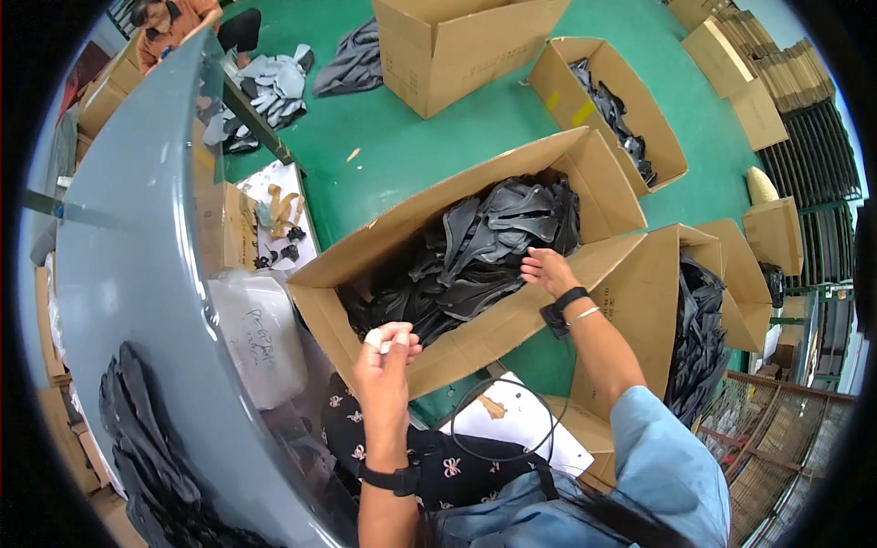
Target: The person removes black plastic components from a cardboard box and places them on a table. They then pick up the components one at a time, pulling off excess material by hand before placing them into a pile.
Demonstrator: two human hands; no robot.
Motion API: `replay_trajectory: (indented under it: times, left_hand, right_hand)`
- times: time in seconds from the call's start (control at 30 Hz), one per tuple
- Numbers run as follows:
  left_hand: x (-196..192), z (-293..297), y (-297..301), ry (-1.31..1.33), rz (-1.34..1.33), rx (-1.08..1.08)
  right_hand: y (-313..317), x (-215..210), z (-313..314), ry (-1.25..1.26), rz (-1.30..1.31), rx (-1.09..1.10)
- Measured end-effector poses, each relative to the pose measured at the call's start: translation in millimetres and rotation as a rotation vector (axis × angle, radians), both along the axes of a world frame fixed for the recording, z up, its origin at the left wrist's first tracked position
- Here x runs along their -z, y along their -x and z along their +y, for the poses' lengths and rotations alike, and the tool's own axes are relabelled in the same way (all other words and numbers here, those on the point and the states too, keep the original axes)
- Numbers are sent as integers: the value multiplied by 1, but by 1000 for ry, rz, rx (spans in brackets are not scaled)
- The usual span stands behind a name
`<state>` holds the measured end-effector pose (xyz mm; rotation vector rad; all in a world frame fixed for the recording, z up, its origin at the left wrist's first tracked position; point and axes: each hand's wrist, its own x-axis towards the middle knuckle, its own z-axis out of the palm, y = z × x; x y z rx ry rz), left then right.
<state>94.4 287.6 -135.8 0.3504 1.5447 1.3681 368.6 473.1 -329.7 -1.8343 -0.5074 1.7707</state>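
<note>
An open cardboard box (512, 354) stands in front of me, holding a heap of flat, curved black pieces (493, 228) that look like soft sheet material. My right hand (546, 271) reaches over the box's near wall, its fingers stretched toward the right part of the heap. Whether the fingertips touch a piece, I cannot tell. Over the near left corner of the box is my left hand (387, 354), closed with thumb and fingers together. Something small and pale shows at its fingertips, too small to name.
Left of me runs a glossy grey tabletop (137, 247) with black pieces (146, 438) on it. More cartons (630, 100) of black pieces stand behind and right. A tall carton (475, 55) is at the back. A person (174, 27) sits far left. A cable (457, 429) loops near my lap.
</note>
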Motion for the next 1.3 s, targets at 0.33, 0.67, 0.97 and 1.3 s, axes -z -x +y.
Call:
replay_trajectory:
  times: [0.33, 0.67, 0.97, 1.3]
  left_hand:
    - [143, 25, 5, 277, -205, -4]
    - [198, 37, 7, 436, -397, -19]
    - [262, 46, -18, 529, -549, 178]
    - [285, 47, -56, 592, -817, 190]
  right_hand:
    - [163, 140, -15, -1287, -1063, -1536]
    - [154, 178, 145, -78, -1435, -1880]
    - [165, 185, 139, -269, -1394, -2389]
    - [126, 262, 157, -538, -1250, -1834]
